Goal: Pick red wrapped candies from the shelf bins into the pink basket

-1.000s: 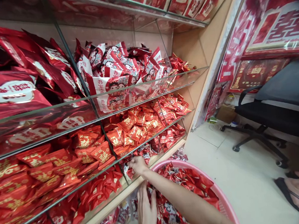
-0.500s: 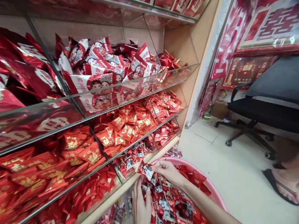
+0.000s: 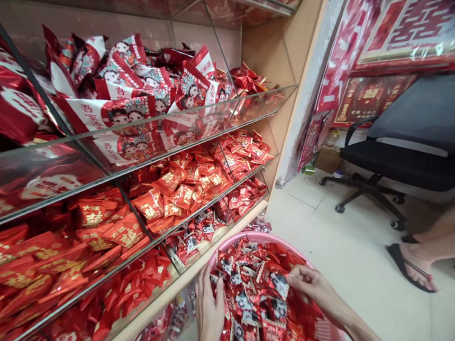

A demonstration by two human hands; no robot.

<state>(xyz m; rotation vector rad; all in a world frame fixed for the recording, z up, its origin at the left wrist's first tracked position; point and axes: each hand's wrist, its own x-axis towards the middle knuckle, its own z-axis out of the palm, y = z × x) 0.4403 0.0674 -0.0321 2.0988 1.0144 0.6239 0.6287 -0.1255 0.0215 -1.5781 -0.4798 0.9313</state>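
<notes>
A pink basin full of small red foil packets printed with cartoon faces stands on the floor at the shelf's foot. My left hand lies flat against the basin's left rim, fingers stretched up along the packets. My right hand hovers over the heap on the right, its fingers pinched on the corner of one packet. Just beyond the basin, the lowest shelf compartment holds more of the same packets.
Glass shelves at left carry larger red bags and gold-lettered packets. A black office chair stands on the pale tiled floor at right. A foot in a black sandal rests near it. Red decorations cover the right wall.
My right hand has drawn back from the lowest shelf compartment to the basin and now pinches a packet there. My left hand stayed on the rim. The view has tilted downward.
</notes>
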